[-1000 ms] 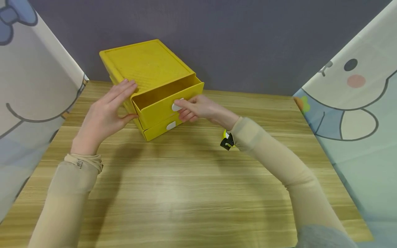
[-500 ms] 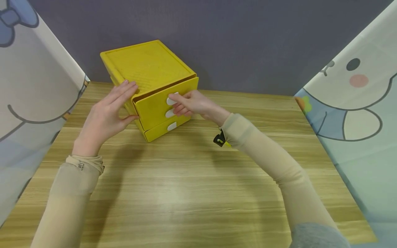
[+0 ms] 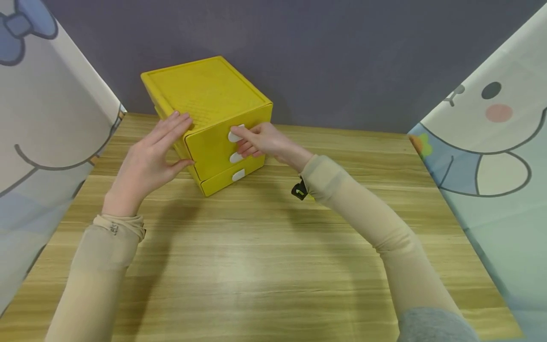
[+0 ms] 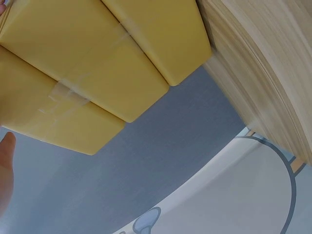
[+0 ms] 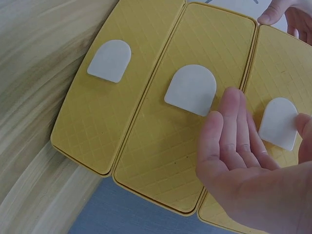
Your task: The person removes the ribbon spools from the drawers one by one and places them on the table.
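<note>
A yellow drawer cabinet point(image 3: 205, 95) stands on the table at the back, left of centre. Its fronts carry three rounded white handles, and every drawer sits flush. My left hand point(image 3: 147, 161) rests on the cabinet's left front edge, fingers straight along the top and thumb low at the front corner. My right hand point(image 3: 267, 142) touches the top handle point(image 5: 279, 123) with its thumb. Its other fingers stay loosely extended before the middle handle point(image 5: 191, 90), not curled round anything. In the left wrist view, the cabinet's side point(image 4: 87, 58) shows clear tape.
A wood-grain table point(image 3: 239, 266) lies under both arms. Behind the cabinet rises a dark grey wall point(image 3: 342, 61). Cartoon-printed panels flank the table, left point(image 3: 55, 118) and right point(image 3: 483, 142). A small black object point(image 3: 299, 191) shows beside the right cuff.
The top drawer has slid back into the cabinet, from partly pulled out to flush. My right hand has moved in with it, leftward and away from me. The left hand keeps its place.
</note>
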Action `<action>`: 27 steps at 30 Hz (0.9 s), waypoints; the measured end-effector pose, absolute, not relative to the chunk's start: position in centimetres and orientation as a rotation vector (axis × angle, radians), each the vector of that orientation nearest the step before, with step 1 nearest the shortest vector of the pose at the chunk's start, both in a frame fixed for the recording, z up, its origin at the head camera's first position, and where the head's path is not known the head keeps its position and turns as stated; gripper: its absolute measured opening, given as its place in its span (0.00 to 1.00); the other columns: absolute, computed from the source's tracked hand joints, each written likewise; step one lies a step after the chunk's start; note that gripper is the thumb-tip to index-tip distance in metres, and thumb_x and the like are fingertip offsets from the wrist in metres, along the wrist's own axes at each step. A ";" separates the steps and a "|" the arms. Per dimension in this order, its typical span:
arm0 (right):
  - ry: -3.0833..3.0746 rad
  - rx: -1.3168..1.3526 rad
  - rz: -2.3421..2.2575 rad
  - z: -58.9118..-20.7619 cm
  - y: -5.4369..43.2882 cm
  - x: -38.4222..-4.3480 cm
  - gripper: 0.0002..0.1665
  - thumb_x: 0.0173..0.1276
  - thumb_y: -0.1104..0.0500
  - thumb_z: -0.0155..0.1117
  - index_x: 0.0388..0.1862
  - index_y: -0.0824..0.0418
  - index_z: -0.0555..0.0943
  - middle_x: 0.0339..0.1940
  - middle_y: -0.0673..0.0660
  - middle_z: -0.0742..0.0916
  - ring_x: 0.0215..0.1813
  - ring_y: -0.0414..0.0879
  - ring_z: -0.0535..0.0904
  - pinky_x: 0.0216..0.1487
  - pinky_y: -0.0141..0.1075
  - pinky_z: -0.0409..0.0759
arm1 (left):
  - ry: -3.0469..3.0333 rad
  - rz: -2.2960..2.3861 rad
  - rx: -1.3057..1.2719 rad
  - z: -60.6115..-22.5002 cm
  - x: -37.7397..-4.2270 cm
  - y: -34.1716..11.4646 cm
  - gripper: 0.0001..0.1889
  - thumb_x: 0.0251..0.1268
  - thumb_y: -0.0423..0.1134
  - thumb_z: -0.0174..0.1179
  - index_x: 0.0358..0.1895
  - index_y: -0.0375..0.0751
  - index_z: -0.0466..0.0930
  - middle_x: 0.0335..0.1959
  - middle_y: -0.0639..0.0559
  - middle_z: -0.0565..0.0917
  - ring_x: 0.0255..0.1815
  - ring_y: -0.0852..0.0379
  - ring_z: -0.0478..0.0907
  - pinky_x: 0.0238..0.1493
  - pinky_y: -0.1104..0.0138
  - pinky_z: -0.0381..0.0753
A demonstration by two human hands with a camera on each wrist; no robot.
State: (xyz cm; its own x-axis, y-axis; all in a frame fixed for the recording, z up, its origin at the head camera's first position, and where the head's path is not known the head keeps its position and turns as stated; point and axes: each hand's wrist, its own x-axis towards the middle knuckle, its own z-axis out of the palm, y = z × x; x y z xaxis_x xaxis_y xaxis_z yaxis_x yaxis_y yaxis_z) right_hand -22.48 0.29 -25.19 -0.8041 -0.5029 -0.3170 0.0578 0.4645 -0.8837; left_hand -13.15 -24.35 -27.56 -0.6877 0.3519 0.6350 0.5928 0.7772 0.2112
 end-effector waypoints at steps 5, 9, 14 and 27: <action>2.176 -0.384 -1.322 -25.3 0.1 -22.6 0.31 0.70 0.39 0.54 0.51 0.65 0.81 0.45 0.59 0.89 0.43 0.46 0.87 0.48 0.35 0.86 | -2.387 -0.545 -0.693 -27.5 -13.1 -24.5 0.46 0.38 0.24 0.75 0.69 0.41 0.67 0.71 0.45 0.69 0.74 0.51 0.63 0.79 0.62 0.59; 2.160 -0.385 -1.329 -25.5 0.1 -22.7 0.32 0.70 0.39 0.53 0.52 0.65 0.81 0.46 0.60 0.88 0.48 0.51 0.86 0.51 0.39 0.85 | -2.394 -0.536 -0.678 -27.5 -13.0 -24.5 0.46 0.39 0.24 0.75 0.69 0.41 0.66 0.71 0.46 0.69 0.74 0.49 0.64 0.79 0.62 0.60; 2.133 -0.382 -1.326 -26.1 0.3 -22.8 0.31 0.70 0.38 0.53 0.49 0.65 0.81 0.47 0.62 0.88 0.54 0.58 0.84 0.64 0.52 0.79 | -2.398 -0.534 -0.668 -27.4 -12.9 -24.6 0.46 0.39 0.25 0.75 0.69 0.41 0.66 0.71 0.47 0.69 0.73 0.49 0.64 0.78 0.62 0.62; 2.146 -0.320 -1.174 -28.9 0.1 -22.9 0.33 0.70 0.38 0.53 0.48 0.68 0.82 0.50 0.66 0.86 0.48 0.54 0.85 0.30 0.28 0.77 | -2.403 -0.492 -0.652 -27.4 -12.7 -25.0 0.47 0.39 0.25 0.75 0.70 0.41 0.65 0.72 0.48 0.68 0.73 0.47 0.65 0.75 0.60 0.65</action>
State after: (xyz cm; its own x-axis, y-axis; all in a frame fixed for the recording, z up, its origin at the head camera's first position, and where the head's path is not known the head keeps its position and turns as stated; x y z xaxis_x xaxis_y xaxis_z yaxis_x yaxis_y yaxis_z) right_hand -22.88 0.11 -28.86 -0.7511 -0.4984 -0.4330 0.0960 0.5664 -0.8185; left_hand -12.65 -25.02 -27.43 -0.7030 0.3330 0.6284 0.5533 0.8113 0.1890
